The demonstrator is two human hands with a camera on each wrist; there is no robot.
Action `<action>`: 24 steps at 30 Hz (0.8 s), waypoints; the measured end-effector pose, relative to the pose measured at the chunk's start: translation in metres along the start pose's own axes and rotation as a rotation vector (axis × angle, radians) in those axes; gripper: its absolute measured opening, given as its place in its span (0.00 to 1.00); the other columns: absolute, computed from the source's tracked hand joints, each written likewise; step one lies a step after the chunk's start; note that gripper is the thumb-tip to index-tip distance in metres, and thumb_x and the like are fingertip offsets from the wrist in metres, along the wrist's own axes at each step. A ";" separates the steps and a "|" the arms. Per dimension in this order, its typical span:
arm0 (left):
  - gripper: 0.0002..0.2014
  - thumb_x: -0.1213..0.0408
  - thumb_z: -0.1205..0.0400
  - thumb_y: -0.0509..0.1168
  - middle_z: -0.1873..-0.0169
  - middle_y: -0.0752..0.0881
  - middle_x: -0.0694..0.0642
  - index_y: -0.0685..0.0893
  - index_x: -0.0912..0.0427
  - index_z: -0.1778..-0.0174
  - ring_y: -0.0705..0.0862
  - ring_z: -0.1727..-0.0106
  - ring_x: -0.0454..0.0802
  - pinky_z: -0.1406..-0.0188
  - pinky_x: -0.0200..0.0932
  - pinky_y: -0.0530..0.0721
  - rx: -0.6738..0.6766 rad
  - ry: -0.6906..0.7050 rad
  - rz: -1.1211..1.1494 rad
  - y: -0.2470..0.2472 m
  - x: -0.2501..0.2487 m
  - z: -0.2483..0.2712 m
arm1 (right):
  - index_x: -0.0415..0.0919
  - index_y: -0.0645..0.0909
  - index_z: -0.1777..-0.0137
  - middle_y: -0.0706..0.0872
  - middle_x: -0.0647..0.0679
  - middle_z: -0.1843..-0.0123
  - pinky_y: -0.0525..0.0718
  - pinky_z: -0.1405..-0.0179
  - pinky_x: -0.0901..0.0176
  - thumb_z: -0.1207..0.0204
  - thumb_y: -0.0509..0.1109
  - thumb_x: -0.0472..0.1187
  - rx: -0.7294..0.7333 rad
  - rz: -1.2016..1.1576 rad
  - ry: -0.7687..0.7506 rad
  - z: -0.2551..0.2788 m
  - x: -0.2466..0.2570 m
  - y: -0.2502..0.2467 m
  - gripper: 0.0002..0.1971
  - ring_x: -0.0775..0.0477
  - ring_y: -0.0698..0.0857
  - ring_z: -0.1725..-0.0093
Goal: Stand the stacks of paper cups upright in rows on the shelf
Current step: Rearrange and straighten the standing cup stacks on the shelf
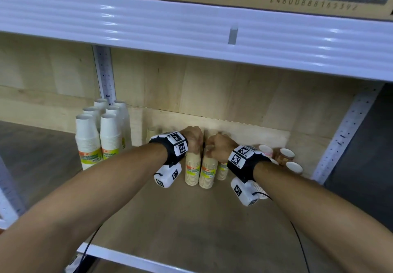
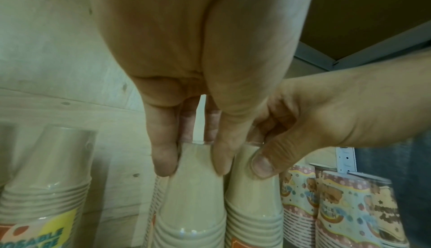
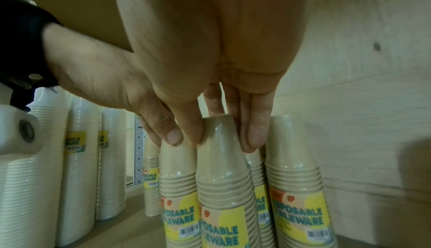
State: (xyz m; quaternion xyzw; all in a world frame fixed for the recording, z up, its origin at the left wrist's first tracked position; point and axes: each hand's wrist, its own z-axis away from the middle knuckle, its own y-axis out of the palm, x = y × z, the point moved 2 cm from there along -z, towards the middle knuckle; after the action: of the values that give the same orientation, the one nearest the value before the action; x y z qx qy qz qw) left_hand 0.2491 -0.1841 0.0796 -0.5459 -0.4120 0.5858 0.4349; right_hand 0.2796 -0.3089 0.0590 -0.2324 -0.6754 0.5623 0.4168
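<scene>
Two tan paper-cup stacks in clear wrap stand upright side by side mid-shelf. My left hand (image 1: 196, 145) pinches the top of the left tan stack (image 1: 192, 169) from above; in the left wrist view my left hand (image 2: 193, 159) has its thumb and fingers round that stack's (image 2: 193, 193) top cup. My right hand (image 1: 215, 148) grips the top of the right tan stack (image 1: 208, 171); in the right wrist view my right hand (image 3: 221, 137) clasps this stack (image 3: 221, 167). More tan stacks (image 3: 293, 159) stand close behind and beside.
Several tall white cup stacks (image 1: 98, 138) stand in rows at the left by the upright post. Printed patterned cup stacks (image 1: 286, 155) stand at the right. The wooden shelf board (image 1: 191, 219) lies bare in front. A white upper shelf (image 1: 191, 32) with cardboard boxes hangs overhead.
</scene>
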 end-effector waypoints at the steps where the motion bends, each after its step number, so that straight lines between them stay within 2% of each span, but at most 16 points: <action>1: 0.15 0.70 0.24 0.75 0.44 0.88 0.60 0.88 0.67 0.41 0.80 0.53 0.48 0.58 0.40 0.78 0.001 -0.001 0.000 0.001 0.000 -0.001 | 0.40 0.81 0.63 0.83 0.49 0.63 0.73 0.67 0.63 0.27 0.73 0.38 -0.001 -0.002 -0.001 0.000 -0.001 0.001 0.05 0.50 0.81 0.60; 4: 0.16 0.70 0.25 0.75 0.42 0.88 0.61 0.88 0.66 0.41 0.82 0.51 0.51 0.57 0.40 0.78 -0.005 0.001 0.013 0.003 0.001 -0.002 | 0.39 0.82 0.61 0.83 0.47 0.61 0.70 0.73 0.65 0.27 0.73 0.36 -0.012 -0.017 -0.005 -0.001 -0.003 0.003 0.04 0.49 0.81 0.60; 8: 0.16 0.70 0.25 0.75 0.42 0.87 0.60 0.88 0.64 0.41 0.85 0.43 0.55 0.57 0.39 0.78 -0.013 0.003 0.030 0.004 0.001 -0.002 | 0.40 0.81 0.61 0.83 0.48 0.62 0.70 0.73 0.64 0.27 0.73 0.36 -0.019 -0.032 0.007 -0.003 -0.004 0.004 0.04 0.48 0.81 0.60; 11: 0.16 0.70 0.26 0.76 0.43 0.88 0.60 0.88 0.63 0.42 0.85 0.48 0.53 0.55 0.41 0.82 -0.019 0.001 0.056 0.004 0.002 -0.004 | 0.36 0.85 0.56 0.87 0.45 0.58 0.76 0.67 0.62 0.29 0.74 0.39 -0.028 -0.067 0.026 -0.004 -0.005 0.003 0.06 0.47 0.85 0.57; 13: 0.16 0.69 0.26 0.76 0.44 0.88 0.59 0.88 0.62 0.42 0.85 0.47 0.54 0.50 0.43 0.84 -0.025 -0.005 0.073 0.003 0.004 -0.004 | 0.37 0.87 0.52 0.89 0.44 0.55 0.84 0.60 0.56 0.29 0.74 0.41 -0.029 -0.080 0.039 -0.005 -0.005 0.002 0.09 0.46 0.87 0.54; 15: 0.16 0.68 0.26 0.76 0.44 0.88 0.58 0.89 0.61 0.43 0.86 0.46 0.54 0.47 0.45 0.85 -0.036 -0.006 0.093 0.001 0.006 -0.004 | 0.39 0.88 0.53 0.90 0.44 0.54 0.88 0.52 0.50 0.30 0.75 0.43 -0.033 -0.081 0.041 -0.005 -0.005 -0.001 0.09 0.45 0.88 0.53; 17: 0.15 0.67 0.26 0.75 0.45 0.87 0.56 0.89 0.59 0.43 0.85 0.47 0.53 0.46 0.45 0.85 -0.049 -0.006 0.104 -0.005 0.007 -0.002 | 0.42 0.88 0.54 0.90 0.45 0.54 0.88 0.49 0.49 0.31 0.76 0.46 -0.046 -0.065 0.042 -0.006 -0.003 -0.005 0.10 0.45 0.88 0.52; 21: 0.17 0.64 0.25 0.75 0.44 0.83 0.54 0.87 0.58 0.40 0.80 0.48 0.49 0.53 0.41 0.80 -0.084 -0.016 0.094 -0.022 0.012 -0.001 | 0.48 0.87 0.61 0.88 0.47 0.58 0.85 0.56 0.53 0.32 0.75 0.59 -0.065 -0.031 0.059 -0.010 0.006 -0.014 0.14 0.45 0.87 0.55; 22: 0.17 0.63 0.24 0.75 0.42 0.82 0.54 0.87 0.58 0.39 0.79 0.47 0.49 0.54 0.40 0.77 -0.094 -0.017 0.088 -0.027 0.014 -0.001 | 0.47 0.86 0.61 0.88 0.46 0.59 0.85 0.58 0.53 0.33 0.75 0.60 -0.069 -0.025 0.060 -0.012 0.009 -0.016 0.16 0.44 0.88 0.56; 24: 0.18 0.62 0.24 0.75 0.37 0.81 0.55 0.86 0.58 0.38 0.81 0.43 0.52 0.53 0.40 0.76 -0.114 -0.034 0.077 -0.037 0.020 -0.001 | 0.45 0.86 0.57 0.88 0.46 0.58 0.86 0.60 0.53 0.33 0.75 0.59 -0.071 -0.028 0.059 -0.015 0.015 -0.021 0.17 0.44 0.88 0.58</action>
State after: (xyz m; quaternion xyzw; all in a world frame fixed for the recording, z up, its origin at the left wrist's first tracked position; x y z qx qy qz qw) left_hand 0.2522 -0.1540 0.1093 -0.5753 -0.4308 0.5868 0.3730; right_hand 0.2868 -0.2938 0.0840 -0.2542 -0.6853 0.5252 0.4358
